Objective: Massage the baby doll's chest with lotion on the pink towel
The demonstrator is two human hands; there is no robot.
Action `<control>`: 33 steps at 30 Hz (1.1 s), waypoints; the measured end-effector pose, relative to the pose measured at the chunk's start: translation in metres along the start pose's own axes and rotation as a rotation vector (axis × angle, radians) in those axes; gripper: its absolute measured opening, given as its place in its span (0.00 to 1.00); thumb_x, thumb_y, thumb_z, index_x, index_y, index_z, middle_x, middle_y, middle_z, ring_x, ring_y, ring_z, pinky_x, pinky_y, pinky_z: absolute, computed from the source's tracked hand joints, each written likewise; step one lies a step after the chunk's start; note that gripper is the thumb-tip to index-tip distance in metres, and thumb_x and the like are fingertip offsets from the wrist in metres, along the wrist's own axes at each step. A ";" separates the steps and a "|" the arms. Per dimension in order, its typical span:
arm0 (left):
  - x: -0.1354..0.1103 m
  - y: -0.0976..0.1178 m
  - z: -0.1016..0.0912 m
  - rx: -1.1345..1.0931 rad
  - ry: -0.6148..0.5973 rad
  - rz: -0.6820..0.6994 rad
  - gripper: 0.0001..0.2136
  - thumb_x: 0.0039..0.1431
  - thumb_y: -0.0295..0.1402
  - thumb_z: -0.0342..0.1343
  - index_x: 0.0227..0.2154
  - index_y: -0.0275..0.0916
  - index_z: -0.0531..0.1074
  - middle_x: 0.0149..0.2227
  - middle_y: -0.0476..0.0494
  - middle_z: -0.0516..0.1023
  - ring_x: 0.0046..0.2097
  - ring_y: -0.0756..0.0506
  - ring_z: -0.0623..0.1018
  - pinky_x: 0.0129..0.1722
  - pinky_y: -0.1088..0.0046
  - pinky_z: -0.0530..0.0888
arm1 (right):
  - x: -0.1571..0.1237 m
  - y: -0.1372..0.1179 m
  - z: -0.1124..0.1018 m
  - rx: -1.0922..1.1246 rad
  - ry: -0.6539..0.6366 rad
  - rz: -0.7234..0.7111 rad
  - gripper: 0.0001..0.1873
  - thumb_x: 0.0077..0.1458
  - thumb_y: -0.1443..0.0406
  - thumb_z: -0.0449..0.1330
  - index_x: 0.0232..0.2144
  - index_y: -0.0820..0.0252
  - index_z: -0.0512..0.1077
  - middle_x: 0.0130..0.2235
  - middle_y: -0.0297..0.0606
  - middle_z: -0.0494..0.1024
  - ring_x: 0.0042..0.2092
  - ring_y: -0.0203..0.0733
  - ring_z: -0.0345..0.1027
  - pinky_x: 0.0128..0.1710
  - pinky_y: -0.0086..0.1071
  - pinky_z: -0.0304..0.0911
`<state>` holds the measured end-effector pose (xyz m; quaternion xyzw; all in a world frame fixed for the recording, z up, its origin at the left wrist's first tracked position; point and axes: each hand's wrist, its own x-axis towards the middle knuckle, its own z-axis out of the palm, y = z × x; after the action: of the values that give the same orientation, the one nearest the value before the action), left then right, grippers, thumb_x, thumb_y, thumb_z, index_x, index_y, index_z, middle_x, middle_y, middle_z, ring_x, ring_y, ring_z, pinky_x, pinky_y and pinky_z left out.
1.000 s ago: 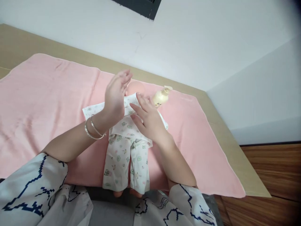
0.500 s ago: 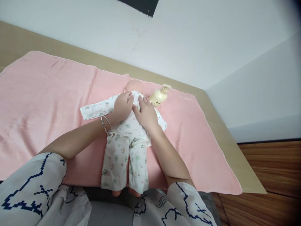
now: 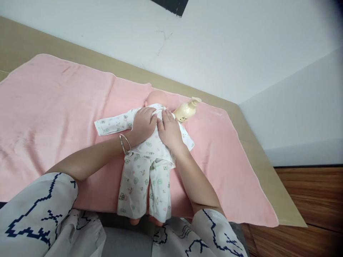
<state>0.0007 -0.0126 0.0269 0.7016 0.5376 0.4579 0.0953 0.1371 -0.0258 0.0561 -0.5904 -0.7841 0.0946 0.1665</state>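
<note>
A baby doll (image 3: 154, 151) in white printed pyjamas lies on a pink blanket (image 3: 77, 96), its head toward the wall and its feet at the near edge. No face shows on the rounded head. My left hand (image 3: 144, 123) rests flat on the left of the doll's upper body, a bracelet round the wrist. Beside it, my right hand (image 3: 170, 132) lies on the other side with its fingers stretched toward the collar. The two thumbs are close together. Nothing is held in either hand.
A pale yellow pump bottle (image 3: 186, 110) lies tilted on the blanket, just right of the doll's shoulder. The tan tabletop (image 3: 257, 157) shows around the blanket. Behind it rises a white wall (image 3: 203, 53), and wooden boards (image 3: 311, 192) are at the lower right.
The left hand's fingers have flattened and spread on the doll's upper body. The right hand stays in nearly the same place on it. The whole view has shifted slightly.
</note>
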 end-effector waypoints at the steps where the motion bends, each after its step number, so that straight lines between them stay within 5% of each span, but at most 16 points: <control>1: 0.000 0.000 0.000 -0.006 0.006 0.005 0.16 0.67 0.32 0.42 0.46 0.35 0.74 0.49 0.36 0.80 0.51 0.40 0.76 0.57 0.59 0.71 | -0.005 -0.007 0.001 -0.042 -0.002 0.000 0.32 0.68 0.59 0.42 0.68 0.72 0.55 0.71 0.59 0.54 0.73 0.62 0.45 0.71 0.62 0.42; 5: -0.002 -0.001 0.001 -0.010 0.013 0.029 0.15 0.67 0.32 0.43 0.47 0.36 0.74 0.49 0.38 0.80 0.52 0.40 0.76 0.59 0.60 0.70 | -0.012 -0.016 0.003 -0.052 -0.022 -0.093 0.30 0.67 0.63 0.42 0.68 0.68 0.58 0.73 0.53 0.52 0.75 0.60 0.39 0.72 0.59 0.41; 12: -0.001 0.004 0.001 0.013 0.008 0.029 0.16 0.71 0.35 0.41 0.48 0.38 0.73 0.51 0.38 0.79 0.57 0.40 0.74 0.62 0.59 0.67 | 0.015 0.018 0.001 0.079 -0.037 -0.192 0.30 0.67 0.54 0.45 0.68 0.55 0.59 0.73 0.40 0.53 0.75 0.56 0.39 0.72 0.61 0.36; 20: 0.010 -0.008 -0.001 -0.032 -0.036 -0.134 0.17 0.65 0.33 0.47 0.54 0.35 0.71 0.52 0.34 0.79 0.55 0.38 0.76 0.59 0.57 0.71 | -0.011 -0.016 -0.004 -0.099 -0.057 -0.092 0.33 0.66 0.60 0.46 0.70 0.66 0.54 0.74 0.50 0.50 0.75 0.63 0.38 0.73 0.60 0.37; 25: 0.015 -0.016 -0.001 -0.035 -0.032 -0.214 0.21 0.63 0.32 0.47 0.58 0.36 0.67 0.51 0.35 0.79 0.53 0.37 0.77 0.56 0.55 0.73 | -0.022 -0.027 -0.004 -0.053 -0.053 -0.089 0.33 0.65 0.59 0.49 0.69 0.63 0.55 0.73 0.48 0.51 0.75 0.64 0.36 0.72 0.62 0.39; 33: -0.005 0.006 -0.007 0.211 -0.063 0.128 0.16 0.66 0.29 0.43 0.49 0.37 0.74 0.57 0.35 0.75 0.60 0.36 0.71 0.65 0.53 0.62 | 0.010 0.007 0.001 0.084 0.030 -0.025 0.30 0.69 0.57 0.41 0.67 0.62 0.60 0.71 0.48 0.57 0.74 0.54 0.46 0.72 0.58 0.40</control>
<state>-0.0009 -0.0215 0.0320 0.7547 0.5336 0.3817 0.0082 0.1406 -0.0146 0.0539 -0.5745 -0.7841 0.1164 0.2039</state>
